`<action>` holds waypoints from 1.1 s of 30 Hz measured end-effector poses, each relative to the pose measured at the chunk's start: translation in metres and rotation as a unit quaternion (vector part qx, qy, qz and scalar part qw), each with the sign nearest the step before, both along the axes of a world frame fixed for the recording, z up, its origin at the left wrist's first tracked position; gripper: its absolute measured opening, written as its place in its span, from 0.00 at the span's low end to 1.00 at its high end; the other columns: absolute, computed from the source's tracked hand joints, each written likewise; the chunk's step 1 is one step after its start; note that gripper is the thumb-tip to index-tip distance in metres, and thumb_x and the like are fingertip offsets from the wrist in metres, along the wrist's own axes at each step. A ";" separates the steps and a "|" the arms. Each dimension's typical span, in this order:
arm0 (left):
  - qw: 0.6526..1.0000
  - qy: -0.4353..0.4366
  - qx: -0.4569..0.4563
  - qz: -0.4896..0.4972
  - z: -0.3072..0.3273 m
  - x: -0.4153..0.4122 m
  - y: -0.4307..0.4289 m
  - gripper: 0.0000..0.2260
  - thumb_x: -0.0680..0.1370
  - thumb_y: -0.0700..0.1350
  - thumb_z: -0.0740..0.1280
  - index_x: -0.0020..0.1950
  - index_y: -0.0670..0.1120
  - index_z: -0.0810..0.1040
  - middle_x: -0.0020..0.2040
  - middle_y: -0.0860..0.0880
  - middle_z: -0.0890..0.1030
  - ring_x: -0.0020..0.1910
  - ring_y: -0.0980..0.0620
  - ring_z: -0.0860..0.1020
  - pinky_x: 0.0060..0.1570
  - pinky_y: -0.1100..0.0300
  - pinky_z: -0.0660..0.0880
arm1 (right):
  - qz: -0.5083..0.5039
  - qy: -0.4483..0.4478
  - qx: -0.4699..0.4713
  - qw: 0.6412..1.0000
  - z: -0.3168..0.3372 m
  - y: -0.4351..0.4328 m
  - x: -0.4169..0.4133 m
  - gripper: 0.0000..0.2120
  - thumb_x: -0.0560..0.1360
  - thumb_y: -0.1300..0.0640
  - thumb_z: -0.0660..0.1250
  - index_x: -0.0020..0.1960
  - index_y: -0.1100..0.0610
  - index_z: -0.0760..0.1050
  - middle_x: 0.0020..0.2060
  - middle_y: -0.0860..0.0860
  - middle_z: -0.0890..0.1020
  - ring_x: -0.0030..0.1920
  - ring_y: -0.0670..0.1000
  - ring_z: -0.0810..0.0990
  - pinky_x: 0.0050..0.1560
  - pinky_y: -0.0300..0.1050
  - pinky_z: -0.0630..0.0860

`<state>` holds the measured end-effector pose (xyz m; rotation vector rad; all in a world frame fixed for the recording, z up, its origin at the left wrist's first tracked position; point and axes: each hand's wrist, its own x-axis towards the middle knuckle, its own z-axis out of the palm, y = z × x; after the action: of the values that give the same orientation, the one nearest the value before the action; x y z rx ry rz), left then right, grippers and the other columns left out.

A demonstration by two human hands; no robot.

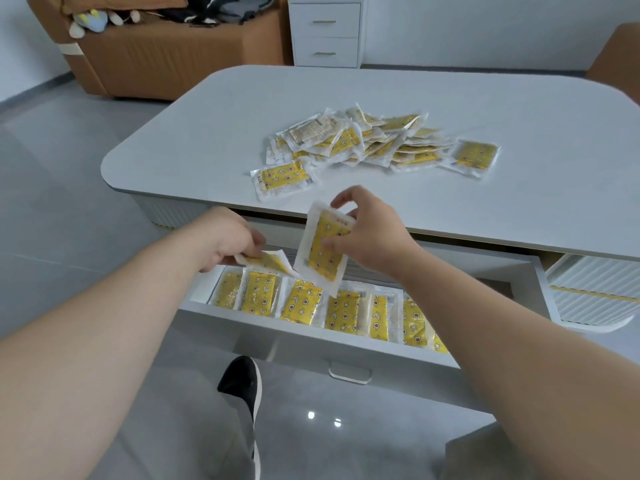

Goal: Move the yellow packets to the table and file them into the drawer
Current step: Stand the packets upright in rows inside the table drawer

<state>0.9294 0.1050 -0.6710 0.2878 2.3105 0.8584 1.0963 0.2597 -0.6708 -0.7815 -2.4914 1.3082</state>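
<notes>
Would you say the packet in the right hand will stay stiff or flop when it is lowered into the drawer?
Probably fairly stiff: the packet hangs flat and unbent from the right hand. Likely light, pinched only by fingertips. Its glossy wrapper may be slippery.

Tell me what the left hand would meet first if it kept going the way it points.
Probably the packet held upright by the right hand; the left hand, holding its own packet, points that way, though depth is unclear.

Packets (360,142): yellow with small star and flower prints, clear whitish borders; one far-left in the pile shows a pale printed back. Table (214,133) and drawer (311,344): pale grey-white. Far sofa (156,60) tan. Near shoe (240,377) black, white sole. Floor (52,202) glossy grey.
</notes>
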 end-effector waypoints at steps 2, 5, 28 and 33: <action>1.000 -0.011 -0.016 0.011 -0.013 -0.003 0.000 0.17 0.73 0.27 0.72 0.58 0.41 0.82 0.50 0.44 0.82 0.50 0.45 0.79 0.45 0.55 0.77 | 0.016 -0.041 0.010 0.999 -0.009 -0.004 -0.004 0.21 0.70 0.57 0.79 0.58 0.50 0.73 0.50 0.49 0.80 0.45 0.49 0.82 0.41 0.44 0.83; 0.998 -0.036 -0.034 0.048 -0.034 -0.011 0.000 0.19 0.74 0.27 0.71 0.62 0.42 0.81 0.57 0.42 0.81 0.59 0.41 0.78 0.60 0.48 0.77 | 0.037 -0.096 0.024 0.994 -0.021 -0.008 -0.005 0.19 0.72 0.56 0.78 0.59 0.52 0.76 0.52 0.50 0.80 0.47 0.51 0.82 0.45 0.49 0.84; 0.895 0.198 -0.323 -0.235 -0.081 -0.001 -0.003 0.17 0.72 0.56 0.76 0.49 0.48 0.74 0.42 0.52 0.77 0.45 0.49 0.79 0.40 0.59 0.74 | -0.002 -0.183 -0.006 0.983 -0.050 -0.001 -0.007 0.19 0.76 0.68 0.65 0.63 0.52 0.73 0.50 0.51 0.80 0.50 0.55 0.82 0.48 0.54 0.84; 0.968 0.119 -0.120 -0.185 -0.049 -0.004 0.016 0.28 0.70 0.46 0.80 0.67 0.48 0.74 0.61 0.49 0.80 0.59 0.46 0.79 0.58 0.51 0.77 | -0.024 -0.132 -0.056 0.989 -0.048 0.002 -0.008 0.19 0.74 0.67 0.68 0.62 0.51 0.74 0.51 0.52 0.82 0.49 0.55 0.84 0.50 0.56 0.85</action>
<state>0.9255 0.1205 -0.7202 0.7204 2.4379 0.3692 1.0885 0.2615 -0.7193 -1.0995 -2.5950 1.4198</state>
